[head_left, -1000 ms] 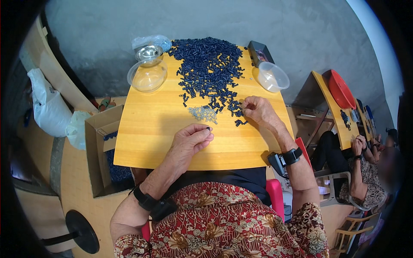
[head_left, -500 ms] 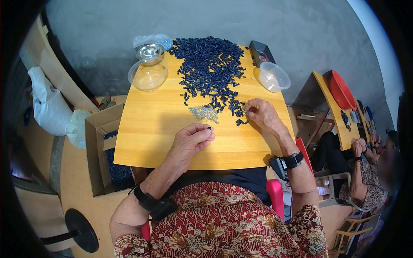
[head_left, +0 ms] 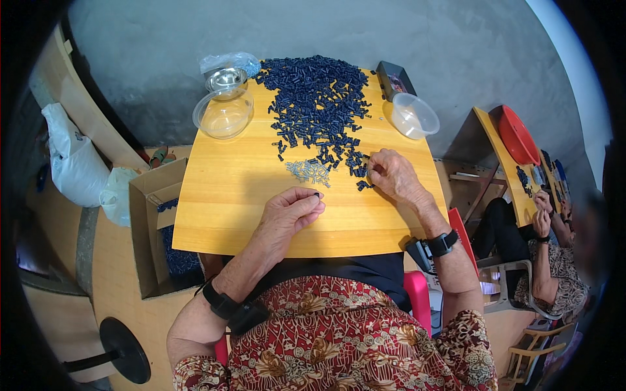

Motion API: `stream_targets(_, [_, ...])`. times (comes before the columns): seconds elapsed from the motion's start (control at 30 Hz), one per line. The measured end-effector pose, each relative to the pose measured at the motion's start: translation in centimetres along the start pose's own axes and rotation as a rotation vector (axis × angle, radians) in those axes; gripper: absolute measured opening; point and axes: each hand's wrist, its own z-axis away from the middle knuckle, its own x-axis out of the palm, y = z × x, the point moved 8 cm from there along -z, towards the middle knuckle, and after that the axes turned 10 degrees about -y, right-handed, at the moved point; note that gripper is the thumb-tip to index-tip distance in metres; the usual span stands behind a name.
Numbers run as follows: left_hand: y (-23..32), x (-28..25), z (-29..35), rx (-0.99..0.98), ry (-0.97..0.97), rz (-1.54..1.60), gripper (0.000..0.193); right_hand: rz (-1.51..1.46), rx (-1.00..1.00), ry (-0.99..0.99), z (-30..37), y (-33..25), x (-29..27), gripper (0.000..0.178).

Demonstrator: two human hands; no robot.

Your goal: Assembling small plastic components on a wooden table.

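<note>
My left hand is closed in a pinch over the near middle of the yellow table. The dark end of a small black plastic part shows at its fingertips. To the right, my right hand rests at the edge of the dark parts, fingers curled and pressed together. What it grips, if anything, is hidden. A large heap of small dark plastic parts spreads from the far edge toward my hands. Between the hands and that heap lies a little pile of grey metal pins.
A clear bowl and a steel bowl stand far left, a white tub and black tray far right. A cardboard box of dark parts is on the floor at left. Another person sits at right beside a red basin.
My right hand has shifted slightly left, against the edge of the dark parts. My left hand keeps its pinch in place. The other person's hands at right have risen a little.
</note>
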Motion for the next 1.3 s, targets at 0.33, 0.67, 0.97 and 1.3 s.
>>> stream_targets(0.33, [-0.1,-0.1,-0.1,-0.004,0.008,-0.012,0.016,-0.208,0.01,0.14,1.3,-0.7,-1.1,0.006])
stream_targets(0.67, [0.3,0.2,0.2,-0.002,0.008,-0.029,0.017,-0.415,-0.023,0.084,2.1,-3.7,0.1,0.008])
stream_targets(0.97, [0.1,0.1,0.1,0.0,0.006,-0.027,0.017,-0.407,-0.037,0.088,2.5,-4.1,0.8,0.007])
stream_targets(1.3, [0.0,0.0,0.0,0.015,-0.006,-0.013,0.017,-0.019,-0.385,0.171,2.2,-8.3,1.6,0.011])
